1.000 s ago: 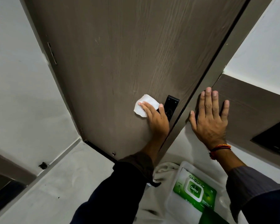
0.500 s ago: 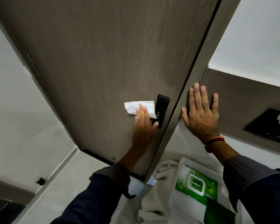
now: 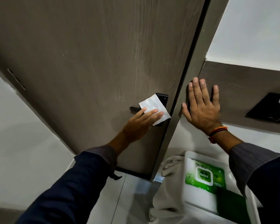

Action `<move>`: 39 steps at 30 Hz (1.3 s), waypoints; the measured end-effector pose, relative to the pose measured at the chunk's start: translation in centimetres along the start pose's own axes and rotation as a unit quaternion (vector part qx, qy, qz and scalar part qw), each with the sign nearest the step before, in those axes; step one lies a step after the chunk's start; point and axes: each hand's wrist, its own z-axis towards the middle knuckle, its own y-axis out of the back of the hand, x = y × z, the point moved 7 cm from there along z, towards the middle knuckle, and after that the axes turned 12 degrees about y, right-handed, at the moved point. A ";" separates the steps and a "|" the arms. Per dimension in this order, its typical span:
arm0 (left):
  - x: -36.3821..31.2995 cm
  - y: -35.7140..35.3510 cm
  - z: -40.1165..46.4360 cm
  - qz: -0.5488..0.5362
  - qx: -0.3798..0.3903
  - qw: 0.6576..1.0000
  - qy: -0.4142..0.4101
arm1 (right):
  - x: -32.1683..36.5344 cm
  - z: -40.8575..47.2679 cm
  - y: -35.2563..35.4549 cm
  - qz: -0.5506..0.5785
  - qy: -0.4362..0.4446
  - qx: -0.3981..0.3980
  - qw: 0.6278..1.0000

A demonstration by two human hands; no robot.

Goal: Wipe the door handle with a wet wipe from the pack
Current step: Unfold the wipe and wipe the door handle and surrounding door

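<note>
A white wet wipe (image 3: 153, 106) lies flat over the black lock plate (image 3: 163, 96) on the brown wooden door (image 3: 95, 54). My left hand (image 3: 141, 122) presses the wipe against the plate with straight fingers. The tip of the black lever handle (image 3: 134, 108) sticks out to the left of the wipe. My right hand (image 3: 201, 106) rests flat and spread on the wall panel beside the door frame, holding nothing. The green and white wipe pack (image 3: 204, 178) lies below it at the lower right.
The grey door frame (image 3: 194, 78) runs between my two hands. A beige cloth (image 3: 166, 188) lies under the pack. A black panel (image 3: 271, 109) sits on the wall at the right edge. White wall to the left, light tiled floor (image 3: 132, 191) below.
My left hand has slid the wipe to the right, from the door face beside the lock onto the lock plate. The lever tip now shows. My right hand stays flat on the wall.
</note>
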 end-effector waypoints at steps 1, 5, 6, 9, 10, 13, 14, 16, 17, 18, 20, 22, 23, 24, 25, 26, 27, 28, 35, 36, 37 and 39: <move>0.8 0.2 -0.3 0.012 0.001 1.000 -0.015 | 0.1 0.0 0.0 0.002 -0.001 0.002 1.000; 2.7 0.2 -0.9 0.025 0.013 0.999 -0.043 | 0.1 0.0 0.1 0.003 0.001 0.014 1.000; 2.0 -0.1 -0.4 0.015 0.019 0.999 -0.039 | 0.0 0.0 0.1 0.000 -0.001 0.017 1.000; -0.3 -0.9 1.2 -0.028 0.016 0.999 -0.024 | -0.1 0.0 0.2 0.000 -0.003 0.026 1.000; 0.1 -1.0 1.2 -0.025 0.021 0.999 -0.031 | -0.1 -0.1 0.3 -0.001 -0.001 0.029 1.000; 2.9 -0.9 -0.3 0.001 0.054 0.997 -0.059 | -0.1 0.0 0.5 0.001 0.000 0.038 0.999; 3.4 -0.7 -0.8 0.006 0.058 0.997 -0.060 | -0.1 0.1 0.6 0.000 -0.001 0.042 0.999; 2.6 -0.3 -0.6 -0.005 0.055 0.998 -0.036 | -0.1 0.1 0.7 -0.001 -0.006 0.046 0.999; 1.4 -0.1 0.0 -0.022 0.047 0.998 -0.018 | 0.0 0.1 0.7 -0.001 -0.008 0.048 0.999; 0.1 0.0 0.7 -0.041 0.040 0.998 -0.001 | 0.0 0.0 0.6 -0.002 -0.009 0.050 0.999; -1.3 0.4 1.4 -0.068 0.031 0.997 0.024 | 0.0 0.0 0.6 0.000 -0.013 0.055 0.998; 0.2 1.0 0.4 -0.083 0.018 0.995 0.055 | 0.0 0.0 0.5 0.005 -0.016 0.059 0.998; 1.6 1.2 -0.5 -0.084 0.009 0.993 0.077 | -0.1 0.0 0.4 0.007 -0.017 0.060 0.998; 3.2 1.3 -1.4 -0.079 0.003 0.992 0.102 | -0.1 0.0 0.4 0.008 -0.016 0.060 0.998; 4.8 1.2 -2.2 -0.079 0.008 0.988 0.134 | -0.2 0.0 0.4 0.009 -0.015 0.060 0.998; 6.2 1.1 -2.7 -0.095 0.020 0.980 0.171 | -0.1 0.0 0.4 0.009 -0.014 0.059 0.998; 7.1 1.1 -2.9 -0.113 0.029 0.971 0.211 | 0.0 0.0 0.4 0.011 -0.013 0.059 0.998; 7.2 1.3 -2.8 -0.127 0.028 0.962 0.240 | 0.0 0.1 0.5 0.012 -0.014 0.059 0.998; -3.1 3.7 0.8 -0.176 -0.019 0.965 0.195 | 0.0 0.0 0.4 0.019 -0.011 0.058 0.998; -3.3 3.9 1.0 -0.176 -0.013 0.965 0.194 | 0.0 0.0 0.4 0.021 -0.009 0.057 0.998; -2.8 3.9 0.8 -0.165 -0.009 0.969 0.186 | 0.0 -0.1 0.4 0.024 -0.007 0.055 0.998; -0.5 3.9 -0.3 -0.124 -0.005 0.975 0.183 | 0.0 0.0 0.4 0.029 -0.004 0.050 0.998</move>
